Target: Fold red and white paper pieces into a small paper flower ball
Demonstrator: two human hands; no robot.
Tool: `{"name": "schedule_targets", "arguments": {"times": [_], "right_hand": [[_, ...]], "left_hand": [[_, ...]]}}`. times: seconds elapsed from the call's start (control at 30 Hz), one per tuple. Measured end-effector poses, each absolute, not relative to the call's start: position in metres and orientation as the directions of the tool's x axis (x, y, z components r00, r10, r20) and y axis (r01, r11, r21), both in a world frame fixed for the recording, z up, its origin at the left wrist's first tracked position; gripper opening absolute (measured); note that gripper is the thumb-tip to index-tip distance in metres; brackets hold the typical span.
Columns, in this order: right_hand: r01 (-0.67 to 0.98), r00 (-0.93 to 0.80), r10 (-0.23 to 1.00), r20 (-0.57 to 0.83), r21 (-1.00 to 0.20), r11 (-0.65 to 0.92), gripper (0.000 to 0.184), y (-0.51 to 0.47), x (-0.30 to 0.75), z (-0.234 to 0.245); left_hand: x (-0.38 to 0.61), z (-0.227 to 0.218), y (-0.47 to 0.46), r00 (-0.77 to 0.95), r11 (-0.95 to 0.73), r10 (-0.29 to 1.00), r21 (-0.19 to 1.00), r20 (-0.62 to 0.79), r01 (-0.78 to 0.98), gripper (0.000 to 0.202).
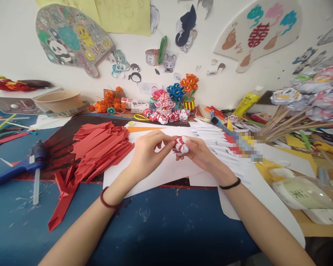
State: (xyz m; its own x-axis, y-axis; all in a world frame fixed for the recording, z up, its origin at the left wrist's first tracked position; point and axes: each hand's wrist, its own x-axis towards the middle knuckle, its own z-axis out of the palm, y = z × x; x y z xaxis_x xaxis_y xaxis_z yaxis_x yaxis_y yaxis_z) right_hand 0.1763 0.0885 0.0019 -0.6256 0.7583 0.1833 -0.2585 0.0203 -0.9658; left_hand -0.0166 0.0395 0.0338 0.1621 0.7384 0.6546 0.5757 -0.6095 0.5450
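Note:
Between my two hands, above the white paper sheets (161, 173), is a small folded-paper ball (180, 145) in red and white. My right hand (195, 149) holds it from the right, with its fingers curled around it. My left hand (151, 147) is closed in a pinch, thumb and forefinger touching the ball's left side. Whether a loose strip sits in that pinch is too small to tell. A pile of folded red paper strips (100, 146) lies left of my hands. Folded white paper strips (211, 135) lie to the right, partly behind my right hand.
Several finished red-and-white balls (163, 119) stand in a row by the wall. A blue glue gun (30, 162) lies at the left on the blue mat (155, 221). To the right are a clear bottle (299, 192) and paper flowers (322, 96) on sticks.

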Motion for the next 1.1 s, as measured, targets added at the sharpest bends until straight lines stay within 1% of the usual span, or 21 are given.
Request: {"name": "schedule_targets", "arguments": {"times": [0.07,0.1,0.13,0.2,0.33,0.53,0.63,0.73,0.83,0.97,1.1], "right_hand": [[-0.269,-0.638,0.746,0.189,-0.963,0.013,0.040,0.0890,0.1780,0.0025],[-0.275,-0.644,0.740,0.193,-0.962,0.012,0.041,0.0893,0.1787,0.0027],[-0.279,-0.648,0.735,0.197,-0.960,0.011,0.042,0.0895,0.1792,0.0027],[-0.286,-0.654,0.728,0.203,-0.958,0.010,0.044,0.0900,0.1798,0.0024],[-0.294,-0.673,0.710,0.208,-0.956,0.002,0.046,0.0909,0.1803,0.0010],[-0.306,-0.675,0.703,0.224,-0.952,0.010,0.046,0.0913,0.1813,-0.0007],[-0.319,-0.665,0.710,0.233,-0.948,0.012,0.046,0.0914,0.1814,-0.0013],[-0.322,-0.655,0.719,0.233,-0.947,0.012,0.046,0.0913,0.1809,-0.0018],[-0.323,-0.648,0.726,0.232,-0.946,0.014,0.046,0.0908,0.1798,-0.0022],[-0.326,-0.643,0.730,0.231,-0.945,0.012,0.043,0.0900,0.1786,-0.0023],[-0.337,-0.645,0.723,0.245,-0.941,0.019,0.041,0.0900,0.1782,-0.0030]], "left_hand": [[-0.0174,0.0376,0.0402,0.144,-0.507,0.857,0.761,0.495,0.404,0.014],[-0.0175,0.0387,0.0406,0.154,-0.453,0.892,0.837,0.426,0.308,0.016],[-0.0174,0.0394,0.0408,0.175,-0.404,0.912,0.888,0.372,0.218,0.018],[-0.0169,0.0397,0.0410,0.216,-0.340,0.925,0.935,0.314,0.097,0.019],[-0.0155,0.0382,0.0408,0.236,-0.293,0.932,0.955,0.276,0.039,0.020],[-0.0159,0.0365,0.0406,0.254,-0.238,0.938,0.971,0.237,-0.029,0.020],[-0.0165,0.0360,0.0404,0.251,-0.243,0.938,0.970,0.241,-0.024,0.022],[-0.0166,0.0348,0.0404,0.170,-0.323,0.938,0.939,0.301,0.118,0.022],[-0.0155,0.0346,0.0397,0.105,-0.429,0.903,0.852,0.417,0.302,0.019],[-0.0129,0.0367,0.0374,0.134,-0.549,0.826,0.729,0.548,0.407,0.013],[-0.0119,0.0385,0.0354,0.188,-0.605,0.778,0.636,0.599,0.479,0.010]]}}
